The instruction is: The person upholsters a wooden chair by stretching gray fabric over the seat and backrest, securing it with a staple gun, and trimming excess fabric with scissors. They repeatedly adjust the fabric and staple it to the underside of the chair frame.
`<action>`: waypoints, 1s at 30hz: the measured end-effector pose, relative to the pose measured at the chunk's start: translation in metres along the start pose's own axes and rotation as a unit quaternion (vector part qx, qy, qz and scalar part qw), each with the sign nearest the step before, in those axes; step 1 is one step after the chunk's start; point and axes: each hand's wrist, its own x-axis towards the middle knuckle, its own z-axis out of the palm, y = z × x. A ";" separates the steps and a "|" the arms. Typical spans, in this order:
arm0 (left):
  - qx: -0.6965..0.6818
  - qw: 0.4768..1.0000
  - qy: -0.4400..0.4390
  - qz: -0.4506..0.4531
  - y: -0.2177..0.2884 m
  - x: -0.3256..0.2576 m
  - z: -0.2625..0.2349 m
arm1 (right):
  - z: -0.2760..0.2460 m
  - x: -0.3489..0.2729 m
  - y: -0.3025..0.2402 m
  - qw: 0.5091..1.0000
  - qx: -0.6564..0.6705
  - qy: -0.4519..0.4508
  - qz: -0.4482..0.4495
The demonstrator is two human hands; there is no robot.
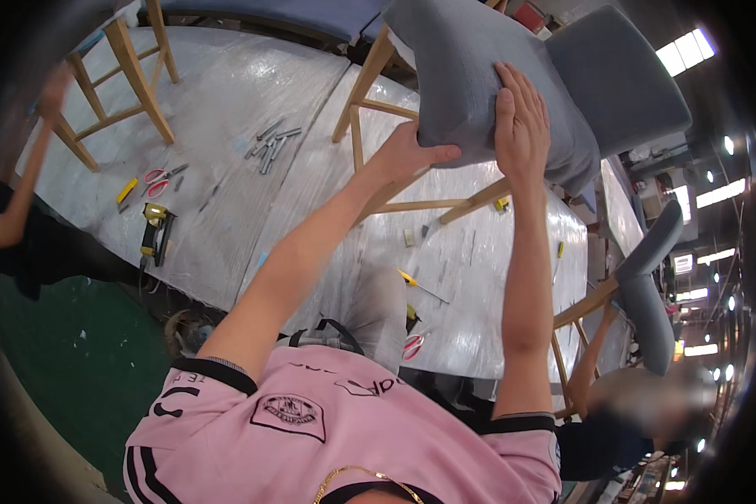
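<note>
Both hands are up on the grey upholstered chair (470,76) sitting on the tabletop (227,92) straight ahead of the person. The left hand (412,155) is cupped under the lower edge of the padded part, thumb out along the fabric, and the right hand (521,118) is laid flat with fingers spread over the cloth just above it. So neither is a closed fist, more a pinch-and-press on the cushion.

Handling guess: the padding looks soft and gives under the palm, and the woven fabric should be grippy, not slippery. The wooden legs (365,84) below the left hand are the stiff bit, so that's where I'd grab for real lifting; the cushion alone would just squish. Probably moderate weight, awkward more than heavy.

Off to the left of the hands on the plastic-covered top: a yellow staple gun (154,231), red-handled scissors (161,178) and a scatter of staple strips (270,144), I think, they're pretty small. Another grey chair (647,286) sits off to the right.
</note>
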 end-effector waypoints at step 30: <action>0.053 0.987 -0.090 -0.127 0.015 0.023 -0.018 | 0.052 -0.139 -0.114 0.867 0.297 -0.009 0.401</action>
